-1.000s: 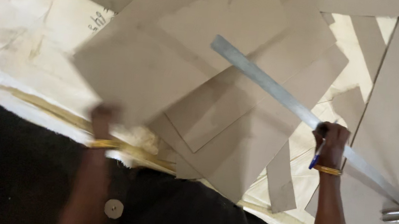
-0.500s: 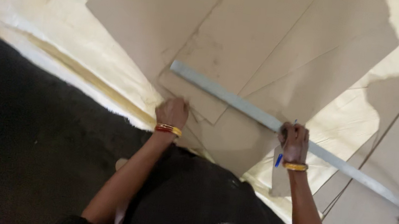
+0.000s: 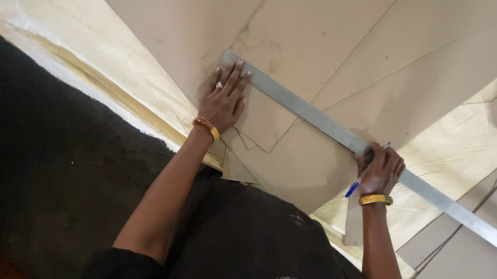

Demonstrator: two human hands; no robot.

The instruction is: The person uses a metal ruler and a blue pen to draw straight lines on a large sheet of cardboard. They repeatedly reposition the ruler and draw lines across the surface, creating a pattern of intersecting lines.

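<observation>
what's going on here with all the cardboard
A person leans over overlapping cardboard sheets with a long metal ruler laid slantwise across them. The left hand lies flat, fingers spread, by the ruler's upper end. The right hand holds a blue pen against the ruler's edge further down.

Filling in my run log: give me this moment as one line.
left hand flat on cardboard sheet, fingers at ruler end | right hand grips blue pen at metal ruler | ruler lies diagonally across sheets
</observation>
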